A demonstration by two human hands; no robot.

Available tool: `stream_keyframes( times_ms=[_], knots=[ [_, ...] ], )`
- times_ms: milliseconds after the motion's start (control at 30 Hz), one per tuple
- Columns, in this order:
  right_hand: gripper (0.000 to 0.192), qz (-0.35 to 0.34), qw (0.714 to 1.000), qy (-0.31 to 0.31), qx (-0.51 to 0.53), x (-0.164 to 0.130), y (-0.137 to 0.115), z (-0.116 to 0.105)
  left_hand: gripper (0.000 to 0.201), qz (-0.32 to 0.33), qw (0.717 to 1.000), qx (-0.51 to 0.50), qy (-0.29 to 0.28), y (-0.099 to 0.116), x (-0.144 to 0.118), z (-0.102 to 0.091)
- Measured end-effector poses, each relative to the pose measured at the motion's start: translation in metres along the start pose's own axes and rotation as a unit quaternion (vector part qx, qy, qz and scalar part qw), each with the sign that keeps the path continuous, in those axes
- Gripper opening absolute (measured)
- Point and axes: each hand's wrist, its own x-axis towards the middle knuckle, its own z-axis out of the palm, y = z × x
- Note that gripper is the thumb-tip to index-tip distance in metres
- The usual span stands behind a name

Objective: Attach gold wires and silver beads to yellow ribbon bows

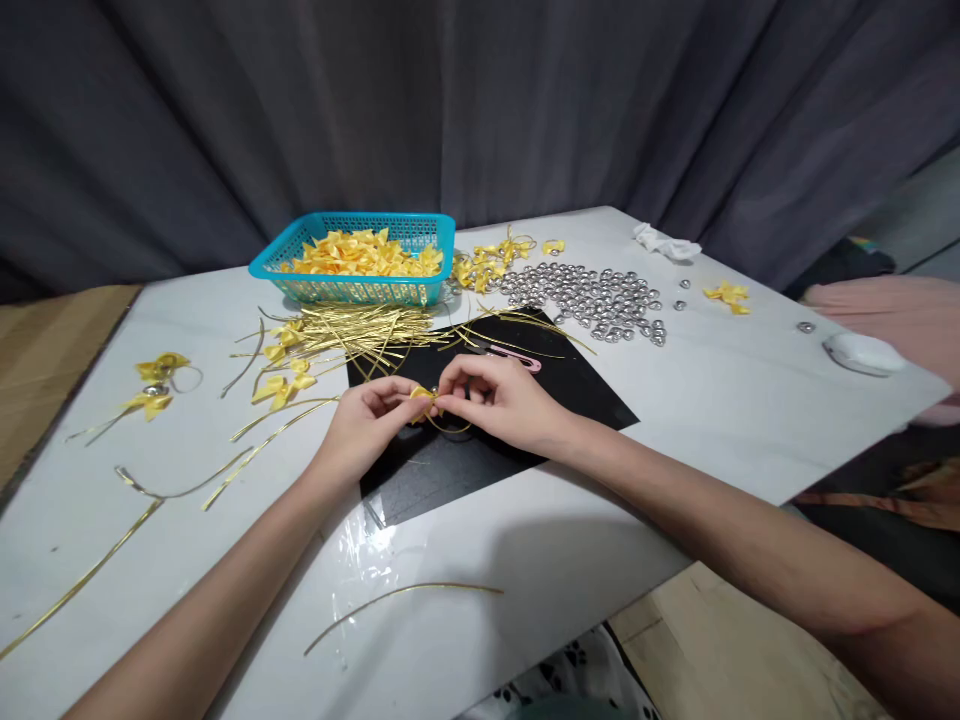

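Observation:
Over a black mat (442, 480), my two hands meet at a small yellow ribbon bow (421, 404). My left hand (371, 418) pinches the bow between thumb and fingertips. From the other side my right hand (499, 400) is closed at the bow, its fingertips by a gold wire (454, 430) that loops below. A small shiny bit shows between the fingers, too small to name. Behind the right hand lies a pink-handled tool (517, 358), partly hidden. Gold wire strips (360, 335) are heaped just beyond the left hand, beside loose yellow bows (281, 388).
A turquoise basket (349, 290) holds many yellow ribbon pieces. Silver beads (592, 300) spread to its right. Finished-looking bows (154, 390) lie at left, with long gold strips (82, 580) nearby. A white dish-like object (862, 354) and crumpled white tissue (666, 243) are at right.

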Motion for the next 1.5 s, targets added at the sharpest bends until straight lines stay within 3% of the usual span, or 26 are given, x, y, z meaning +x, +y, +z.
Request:
stream_keyframes(
  times_ms=[133, 233, 400, 600, 833, 900, 1067, 1233, 1500],
  knots=[
    [0.016, -0.132, 0.977, -0.018, -0.164, -0.004, -0.001, -0.005, 0.017, 0.006, 1.0, -0.001, 0.002, -0.001, 0.0, -0.001],
    [0.02, -0.137, 0.97, -0.036, -0.199, -0.006, -0.002, -0.007, 0.017, 0.003, 1.0, 0.004, 0.005, -0.001, 0.0, -0.001],
    [0.018, -0.13, 0.975, -0.057, -0.174, -0.005, 0.0, -0.005, 0.019, 0.003, 1.0, 0.014, -0.002, -0.001, -0.002, 0.0],
    [0.01, -0.032, 0.999, -0.016, -0.041, 0.0, 0.0, -0.002, 0.02, 0.004, 1.0, 0.029, -0.001, 0.0, -0.002, 0.002],
    [0.01, 0.104, 0.992, -0.026, 0.071, 0.001, -0.002, 0.001, 0.018, 0.019, 0.999, 0.017, -0.023, -0.002, -0.001, -0.001],
    [0.011, 0.068, 0.995, -0.047, 0.053, 0.001, -0.001, 0.001, 0.018, 0.023, 0.999, 0.02, -0.024, -0.003, -0.001, -0.002],
    [0.02, -0.112, 0.984, -0.086, -0.107, -0.001, 0.003, -0.004, 0.02, 0.021, 0.999, 0.035, -0.024, -0.003, -0.001, -0.002],
    [0.022, -0.121, 0.969, -0.135, -0.168, -0.002, 0.001, -0.008, 0.021, 0.002, 0.997, 0.068, -0.023, 0.0, -0.003, 0.0],
    [0.02, -0.1, 0.965, -0.168, -0.173, 0.001, 0.001, -0.015, 0.024, 0.016, 0.992, 0.113, -0.045, -0.001, -0.003, 0.002]
  ],
)
